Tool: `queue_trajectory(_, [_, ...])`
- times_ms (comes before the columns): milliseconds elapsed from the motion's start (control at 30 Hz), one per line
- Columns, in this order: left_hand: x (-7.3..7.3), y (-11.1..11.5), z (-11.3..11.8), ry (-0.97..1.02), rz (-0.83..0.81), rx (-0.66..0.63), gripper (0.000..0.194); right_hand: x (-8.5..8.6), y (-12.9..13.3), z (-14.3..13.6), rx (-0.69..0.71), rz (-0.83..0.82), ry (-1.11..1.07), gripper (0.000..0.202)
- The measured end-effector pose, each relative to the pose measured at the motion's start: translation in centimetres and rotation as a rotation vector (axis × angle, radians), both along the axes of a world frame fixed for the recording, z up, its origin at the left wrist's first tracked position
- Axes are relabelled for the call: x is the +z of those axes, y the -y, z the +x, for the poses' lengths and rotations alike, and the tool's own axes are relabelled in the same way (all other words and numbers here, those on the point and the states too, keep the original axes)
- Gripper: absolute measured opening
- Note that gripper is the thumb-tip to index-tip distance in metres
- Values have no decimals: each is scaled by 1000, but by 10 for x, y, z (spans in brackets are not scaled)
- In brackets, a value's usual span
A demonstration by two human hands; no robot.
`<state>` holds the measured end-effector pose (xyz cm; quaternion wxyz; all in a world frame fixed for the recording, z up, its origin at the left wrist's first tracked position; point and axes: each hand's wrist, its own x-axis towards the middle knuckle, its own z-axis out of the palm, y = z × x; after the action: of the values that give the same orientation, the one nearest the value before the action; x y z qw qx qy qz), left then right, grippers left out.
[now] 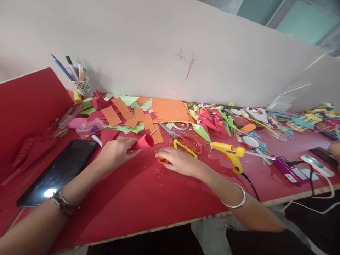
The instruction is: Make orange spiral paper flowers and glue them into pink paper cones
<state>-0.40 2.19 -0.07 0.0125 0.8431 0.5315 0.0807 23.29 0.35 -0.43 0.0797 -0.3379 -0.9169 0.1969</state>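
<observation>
Across 12 o'clock we have a pale wall (132, 49), and below it our red tabletop (127, 212), flecked with tiny scraps (159, 174), runs to a rough edge at 6 o'clock. Near the middle our left hand (117, 150) is closed around a red paper cone (145, 141), which juts out at that hand's 3 o'clock. At 4 o'clock from the cone, our right hand (179, 161) is partly closed, fingers and thumb about an orange coil (161, 160).

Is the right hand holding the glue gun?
No, the right hand touches an orange piece, and the glue gun lies apart on the table.
</observation>
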Motion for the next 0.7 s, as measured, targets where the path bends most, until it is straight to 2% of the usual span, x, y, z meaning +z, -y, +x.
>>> queue_trajectory(333, [-2, -1, 1, 6, -6, -23, 19, 8, 6, 7, -94, -24, -86, 18])
queue_trajectory(467, [-1, -1, 1, 1, -8, -19, 20, 11, 9, 11, -128, -34, -114, 25])
queue_trajectory(567, [-1, 0, 2, 6, -19, -15, 21, 13, 13, 12, -108, -43, -106, 35])
queue_trajectory(700, [-1, -1, 2, 5, -30, -12, 21, 14, 14, 12, -90, -25, -91, 28])
